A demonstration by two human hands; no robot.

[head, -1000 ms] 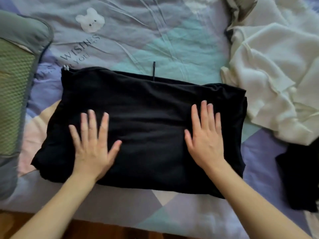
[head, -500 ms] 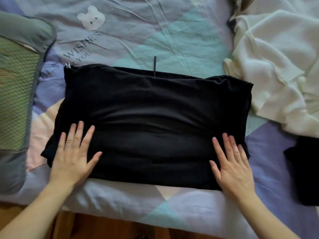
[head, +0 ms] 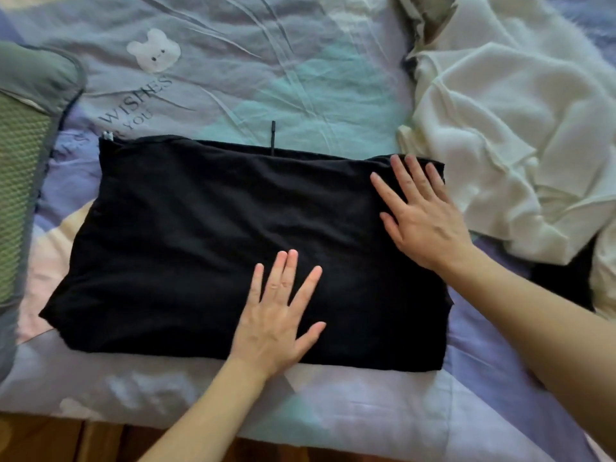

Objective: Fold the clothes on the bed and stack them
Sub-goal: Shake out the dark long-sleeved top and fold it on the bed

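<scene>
Both hands shifted; cream clothes (head: 520, 135) beside.

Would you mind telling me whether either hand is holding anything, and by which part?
Nothing is held. The left hand lies flat on the black garment near its front edge; the right hand lies flat on its far right corner.

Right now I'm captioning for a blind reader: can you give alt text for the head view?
Both hands, left and right, press flat on a folded black garment on a patterned bedsheet. Crumpled white clothes lie to its right.
</scene>
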